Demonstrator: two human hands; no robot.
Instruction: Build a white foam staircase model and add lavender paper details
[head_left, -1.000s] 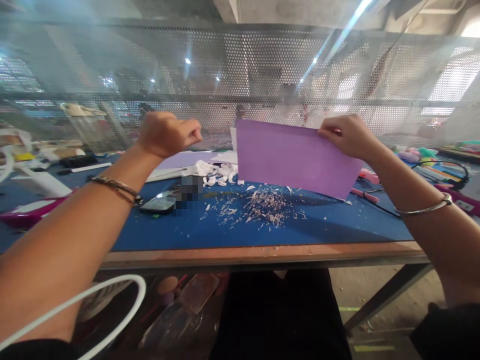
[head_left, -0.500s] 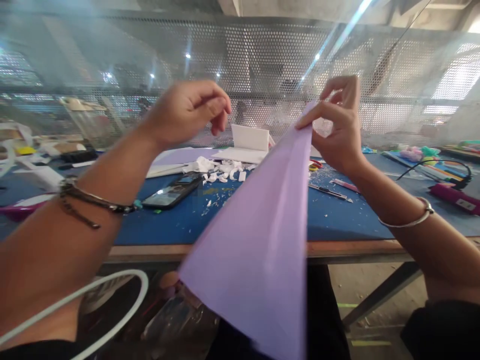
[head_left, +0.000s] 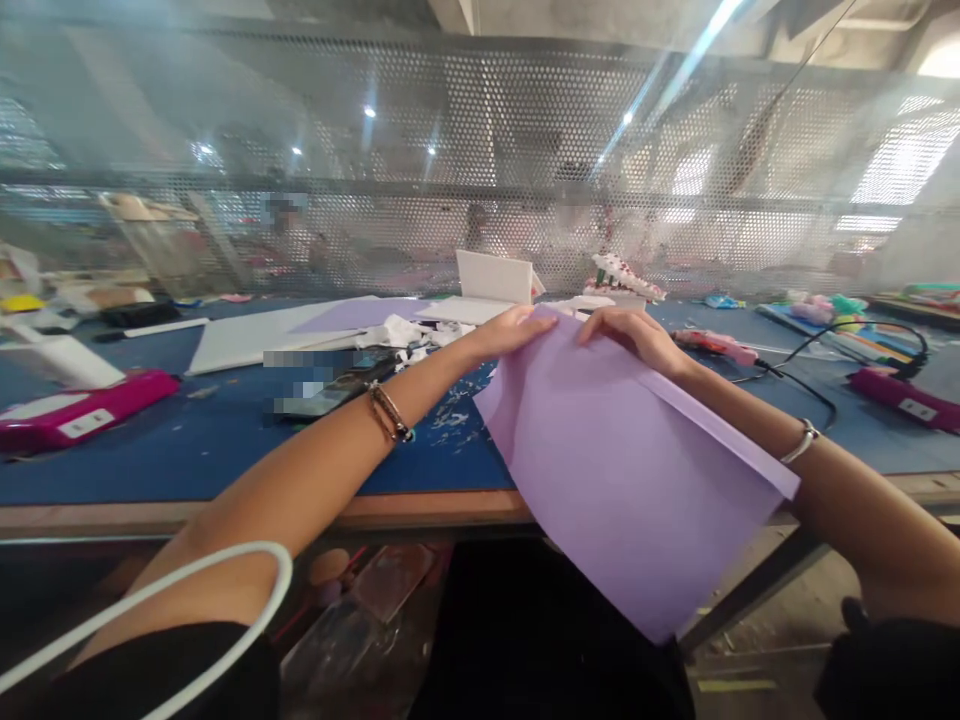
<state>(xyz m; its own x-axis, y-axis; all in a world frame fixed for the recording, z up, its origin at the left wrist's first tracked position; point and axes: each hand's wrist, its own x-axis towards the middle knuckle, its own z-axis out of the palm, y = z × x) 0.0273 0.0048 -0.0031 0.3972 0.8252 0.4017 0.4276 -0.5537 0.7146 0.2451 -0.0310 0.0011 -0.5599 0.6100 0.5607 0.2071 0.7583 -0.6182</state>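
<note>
A sheet of purple paper (head_left: 622, 460) hangs over the table's front edge, with a narrow strip folded along its right side. My left hand (head_left: 514, 330) pinches the sheet's far left corner between thumb and fingers. On the far edge just to the right, my right hand (head_left: 626, 335) grips the same sheet, its fingers bent over the paper. The thumb of the right hand is hidden behind the sheet. Scraps of white torn paper (head_left: 401, 332) lie beyond my left wrist, and a dark phone (head_left: 345, 385) rests by that forearm.
A folded white board (head_left: 495, 275) stands behind the scraps. White and purple sheets (head_left: 255, 335) lie to the left. Magenta power strips (head_left: 112, 405) sit on both sides. A pink glue gun (head_left: 716, 347) with a black cable is on the right. A white cable (head_left: 247, 550) loops over my left forearm.
My left hand has come down and right to take hold of the paper. My right hand has lowered, and the sheet has swung from a hanging wedge to a spread, flatter view.
</note>
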